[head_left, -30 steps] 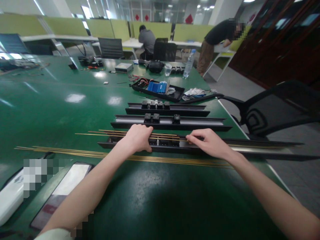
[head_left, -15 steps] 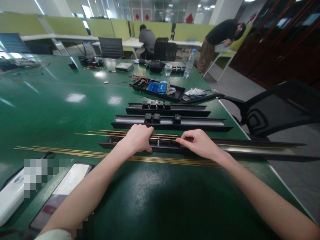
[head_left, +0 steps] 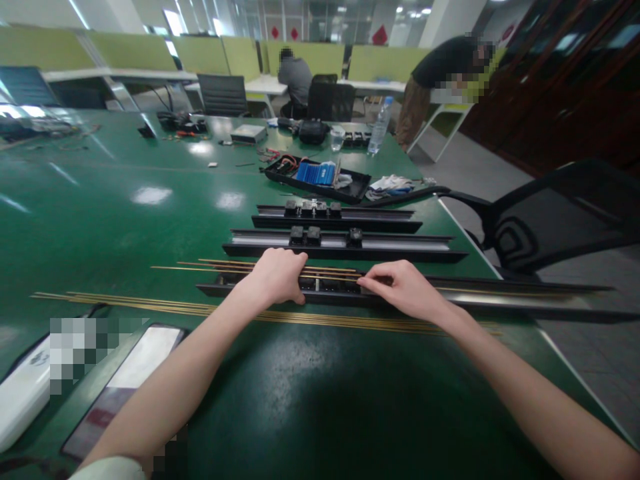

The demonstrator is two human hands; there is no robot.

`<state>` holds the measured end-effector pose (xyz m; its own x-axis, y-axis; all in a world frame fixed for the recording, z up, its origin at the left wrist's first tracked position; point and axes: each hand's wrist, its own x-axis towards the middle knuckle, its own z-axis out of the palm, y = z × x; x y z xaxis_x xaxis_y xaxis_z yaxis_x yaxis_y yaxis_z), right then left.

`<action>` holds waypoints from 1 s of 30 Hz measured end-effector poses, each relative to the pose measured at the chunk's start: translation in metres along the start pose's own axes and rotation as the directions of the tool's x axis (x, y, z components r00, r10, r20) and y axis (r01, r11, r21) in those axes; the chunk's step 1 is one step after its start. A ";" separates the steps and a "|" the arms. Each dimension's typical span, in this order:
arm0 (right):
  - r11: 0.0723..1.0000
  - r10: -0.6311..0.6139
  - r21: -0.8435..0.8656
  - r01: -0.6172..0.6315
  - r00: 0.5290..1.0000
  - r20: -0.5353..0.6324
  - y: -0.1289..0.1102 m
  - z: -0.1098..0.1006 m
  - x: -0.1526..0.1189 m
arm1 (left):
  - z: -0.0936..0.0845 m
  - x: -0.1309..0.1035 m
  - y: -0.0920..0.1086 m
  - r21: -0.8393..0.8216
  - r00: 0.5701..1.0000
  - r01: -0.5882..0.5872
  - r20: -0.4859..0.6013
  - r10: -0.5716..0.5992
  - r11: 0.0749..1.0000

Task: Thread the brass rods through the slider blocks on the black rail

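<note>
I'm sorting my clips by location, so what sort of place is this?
Probably an office used partly as a workshop: yellow-green partitions, a black mesh chair, and brass-coloured rods on a green table.

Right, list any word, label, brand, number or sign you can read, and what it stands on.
None can be read for certain.
Blue pack: white marking, too small and blurred.
White object at lower left: dark marking, blurred.
Round red sign at upper right: too blurred.
Large red diamond in the background: nothing legible.
</note>
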<state>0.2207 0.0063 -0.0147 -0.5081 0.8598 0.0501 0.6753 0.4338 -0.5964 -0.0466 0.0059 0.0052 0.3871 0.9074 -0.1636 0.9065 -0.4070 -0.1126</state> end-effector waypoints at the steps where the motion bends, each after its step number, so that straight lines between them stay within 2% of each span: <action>1: 1.000 0.001 0.002 -0.001 1.000 0.003 0.001 -0.001 -0.001 | 0.000 0.000 0.000 0.000 1.000 0.000 0.000 0.000 1.000; 30: 0.998 0.048 -0.046 -0.048 0.999 0.011 0.020 -0.013 -0.018 | 0.000 0.000 -0.001 0.002 1.000 -0.008 -0.017 0.008 1.000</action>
<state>0.2507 0.0027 -0.0172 -0.4808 0.8767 0.0126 0.7224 0.4043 -0.5610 -0.0474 0.0058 0.0049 0.3975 0.9056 -0.1480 0.9029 -0.4148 -0.1128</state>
